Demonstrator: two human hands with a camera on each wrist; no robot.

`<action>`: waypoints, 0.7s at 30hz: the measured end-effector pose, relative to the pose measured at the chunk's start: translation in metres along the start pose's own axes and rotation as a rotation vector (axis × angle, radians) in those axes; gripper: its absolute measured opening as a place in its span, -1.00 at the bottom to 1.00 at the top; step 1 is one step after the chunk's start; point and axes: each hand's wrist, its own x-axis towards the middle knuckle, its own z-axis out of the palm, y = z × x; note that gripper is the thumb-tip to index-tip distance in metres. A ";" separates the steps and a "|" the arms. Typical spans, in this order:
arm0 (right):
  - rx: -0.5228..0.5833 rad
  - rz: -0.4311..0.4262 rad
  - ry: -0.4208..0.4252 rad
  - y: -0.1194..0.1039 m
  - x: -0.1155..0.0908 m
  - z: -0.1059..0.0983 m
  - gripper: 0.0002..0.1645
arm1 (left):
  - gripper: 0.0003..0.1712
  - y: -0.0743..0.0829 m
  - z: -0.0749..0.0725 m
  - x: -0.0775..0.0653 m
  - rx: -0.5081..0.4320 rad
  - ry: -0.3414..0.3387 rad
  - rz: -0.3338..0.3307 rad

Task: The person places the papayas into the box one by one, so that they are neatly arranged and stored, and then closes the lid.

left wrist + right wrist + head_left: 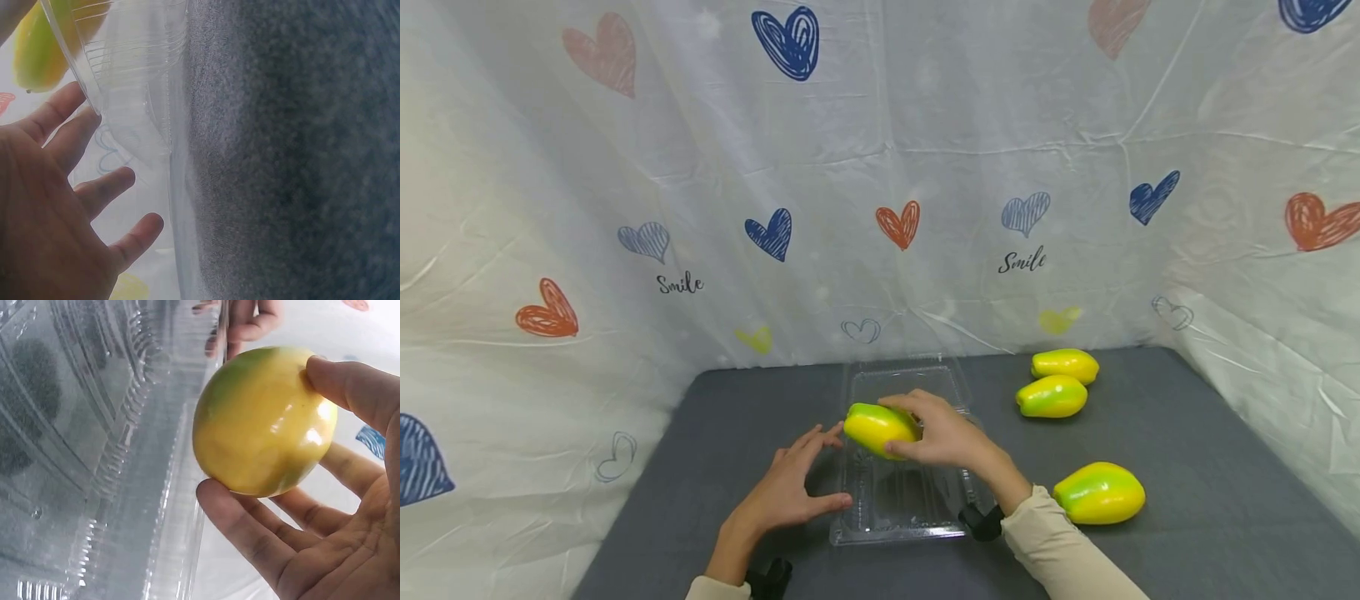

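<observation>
My right hand holds a yellow-green papaya over a clear plastic clamshell box. In the right wrist view, thumb and fingertips grip the papaya from opposite sides, above the box's ridged wall. At the left side of the box my left hand is spread, holding nothing. Its fingertips come right up to the rim of the clear box in the left wrist view. The box lies with its lid folded back toward the curtain.
Two more papayas lie close together at the back right, one in front of the other. Another papaya lies nearer, beside my right sleeve. A white curtain with printed hearts hangs behind the dark grey table.
</observation>
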 end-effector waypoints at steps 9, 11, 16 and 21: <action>0.002 0.018 -0.014 0.001 0.005 0.004 -0.30 | -0.22 0.000 -0.001 -0.001 0.006 0.000 0.009; 0.008 0.031 -0.016 0.002 0.006 0.005 -0.30 | -0.22 0.000 -0.001 -0.002 0.002 -0.004 0.004; 0.038 0.062 -0.038 0.002 0.008 0.007 -0.29 | -0.22 -0.001 0.000 -0.002 0.009 -0.007 -0.010; 0.036 0.060 -0.077 0.003 0.009 0.009 -0.27 | -0.22 -0.001 0.000 -0.001 0.004 -0.005 -0.016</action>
